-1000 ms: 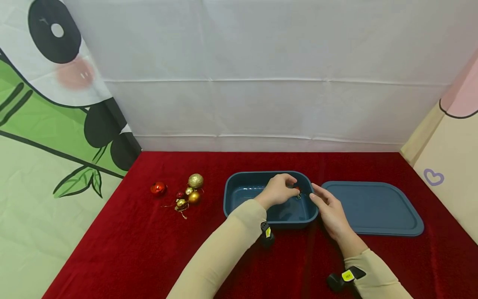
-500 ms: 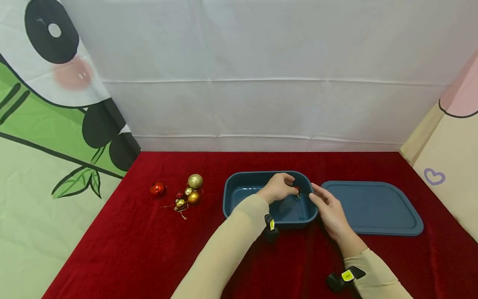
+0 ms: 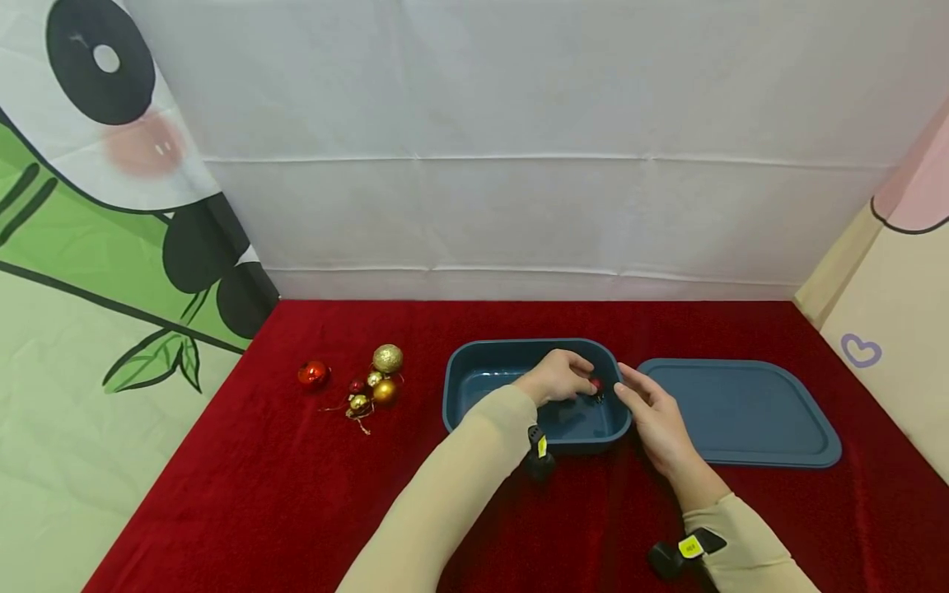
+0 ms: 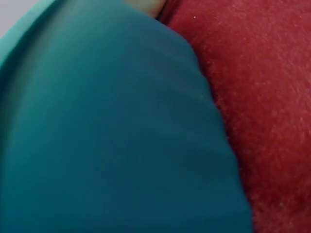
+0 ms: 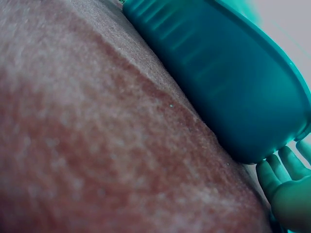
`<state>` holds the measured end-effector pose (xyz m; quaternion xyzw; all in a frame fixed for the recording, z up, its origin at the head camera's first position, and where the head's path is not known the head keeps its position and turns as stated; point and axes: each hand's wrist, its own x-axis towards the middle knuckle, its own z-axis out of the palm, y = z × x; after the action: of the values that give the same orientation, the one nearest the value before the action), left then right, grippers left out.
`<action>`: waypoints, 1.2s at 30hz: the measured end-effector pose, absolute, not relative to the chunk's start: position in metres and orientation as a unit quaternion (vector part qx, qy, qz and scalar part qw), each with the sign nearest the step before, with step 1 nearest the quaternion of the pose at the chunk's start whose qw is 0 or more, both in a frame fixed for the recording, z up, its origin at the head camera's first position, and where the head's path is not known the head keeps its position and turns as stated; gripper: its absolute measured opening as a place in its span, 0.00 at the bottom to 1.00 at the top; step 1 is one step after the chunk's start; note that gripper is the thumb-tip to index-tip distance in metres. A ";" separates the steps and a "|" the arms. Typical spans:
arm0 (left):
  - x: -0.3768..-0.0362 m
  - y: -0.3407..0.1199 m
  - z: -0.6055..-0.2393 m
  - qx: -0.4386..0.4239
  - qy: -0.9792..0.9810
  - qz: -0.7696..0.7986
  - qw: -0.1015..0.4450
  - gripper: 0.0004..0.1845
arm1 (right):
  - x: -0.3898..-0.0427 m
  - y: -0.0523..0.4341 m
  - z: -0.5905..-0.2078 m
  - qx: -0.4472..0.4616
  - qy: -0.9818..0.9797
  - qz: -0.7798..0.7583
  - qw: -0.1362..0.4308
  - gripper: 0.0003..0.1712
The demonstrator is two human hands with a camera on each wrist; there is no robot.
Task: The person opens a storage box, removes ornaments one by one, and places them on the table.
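A blue rectangular box [image 3: 485, 435] stands on the red cloth. My left hand [image 3: 556, 377] reaches over its front wall and inside, pinching a small red bauble [image 3: 597, 385] at the fingertips near the right end. Part of the bauble is covered by the fingers. The left wrist view is mostly filled by the box's outer wall [image 4: 121, 131]. At the right end of the box, my right hand [image 3: 658, 424] rests its fairly straight fingers against the outside. In the right wrist view, fingertips [image 5: 286, 155] touch the box's rounded end.
A flat blue lid [image 3: 741, 412] lies right of the box. To the left are a shiny red bauble [image 3: 314, 374], a glittery gold bauble [image 3: 388, 358], a smooth gold bauble [image 3: 385, 391] and several smaller ones with strings. A white backdrop [image 3: 519, 214] rises behind the table.
My left hand has shifted slightly right and down inside the box, and more of the red bauble shows beyond its fingertips. The right hand stays at the box's end.
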<state>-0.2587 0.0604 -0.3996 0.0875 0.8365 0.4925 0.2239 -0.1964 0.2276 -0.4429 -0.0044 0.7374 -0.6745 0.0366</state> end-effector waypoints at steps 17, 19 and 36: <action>-0.256 0.066 -0.396 0.108 0.854 0.464 0.211 0.18 | -0.197 0.228 -0.441 -0.006 0.733 -0.680 0.037 0.36; -0.255 0.066 -0.395 0.111 0.855 0.463 0.208 0.17 | -0.197 0.228 -0.441 -0.006 0.731 -0.682 0.036 0.36; -0.251 0.043 -0.381 0.108 0.829 0.514 0.194 0.14 | -0.197 0.228 -0.442 -0.002 0.734 -0.679 0.031 0.35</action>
<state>-0.2506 0.0432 -0.3812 0.1084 0.8287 0.5137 0.1940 -0.1968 0.2282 -0.4418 -0.0019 0.7338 -0.6787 0.0309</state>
